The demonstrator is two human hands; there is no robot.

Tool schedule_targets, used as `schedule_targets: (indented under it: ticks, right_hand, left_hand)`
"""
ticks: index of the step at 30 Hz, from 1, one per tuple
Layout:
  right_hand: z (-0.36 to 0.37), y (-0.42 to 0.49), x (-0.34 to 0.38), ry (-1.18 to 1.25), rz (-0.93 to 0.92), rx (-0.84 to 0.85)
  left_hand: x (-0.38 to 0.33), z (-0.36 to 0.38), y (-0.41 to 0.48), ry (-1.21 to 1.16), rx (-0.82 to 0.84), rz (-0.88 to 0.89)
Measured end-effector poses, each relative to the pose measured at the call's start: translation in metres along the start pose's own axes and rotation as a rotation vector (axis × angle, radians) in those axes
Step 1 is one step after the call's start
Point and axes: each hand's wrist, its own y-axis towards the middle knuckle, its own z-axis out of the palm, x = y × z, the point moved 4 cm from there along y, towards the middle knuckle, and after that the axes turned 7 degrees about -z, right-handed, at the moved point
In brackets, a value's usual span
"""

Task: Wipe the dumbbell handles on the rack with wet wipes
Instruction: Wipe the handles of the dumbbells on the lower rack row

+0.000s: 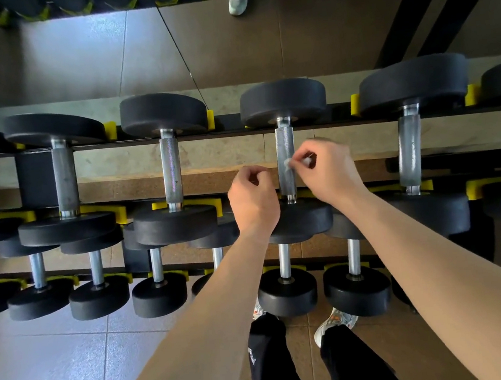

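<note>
Knurled steel handle [284,143] likely snags the limp, light wet wipe [287,164], pinched at its bunched edge by the right hand [330,170]; left hand [253,200] curls, seemingly holding nothing.

Grey floor tiles [61,370] are seen at the lower left, and brown tiles [383,349] lie beside them to the right. Black trousers [270,361] are seen at the bottom centre, with small white lettering on the left leg. A pale right shoe [334,325] with orange marks is planted on the brown tiles; the left shoe [258,311] is mostly hidden. A mirror [74,59] fills the upper part, crossed by a thin dark line [178,48]. Two pale shoes [238,4] and black beams [410,12] are reflected in it.
</note>
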Motion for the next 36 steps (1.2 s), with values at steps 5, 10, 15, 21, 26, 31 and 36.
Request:
schedule_targets:
  ticks: [5, 10, 15, 21, 26, 31, 36]
  right_hand:
    - [0.007, -0.019, -0.015, -0.023, 0.142, 0.259]
    - [0.006, -0.025, -0.019, 0.054, 0.202, 0.216]
    - [0.008, -0.020, -0.019, 0.096, 0.192, 0.259]
    - [0.004, -0.014, -0.021, 0.166, 0.218, 0.283]
    - [-0.014, 0.019, -0.018, 0.308, 0.362, -0.179]
    - [0.002, 0.021, -0.007, 0.204, 0.349, -0.218]
    - [0.016, -0.022, -0.022, 0.168, 0.337, -0.015]
  left_hand:
    - [0.000, -0.001, 0.000, 0.018, 0.000, 0.002]
    - [-0.002, -0.001, -0.002, 0.024, 0.000, -0.010]
    - [-0.002, -0.001, -0.002, 0.034, -0.005, -0.007]
    - [0.000, 0.000, 0.000, 0.036, 0.001, -0.005]
    - [-0.001, 0.000, 0.000, 0.022, 0.009, -0.019]
    - [-0.001, 0.000, 0.000, 0.030, 0.008, -0.010]
    - [0.001, 0.000, 0.002, 0.038, 0.011, 0.000]
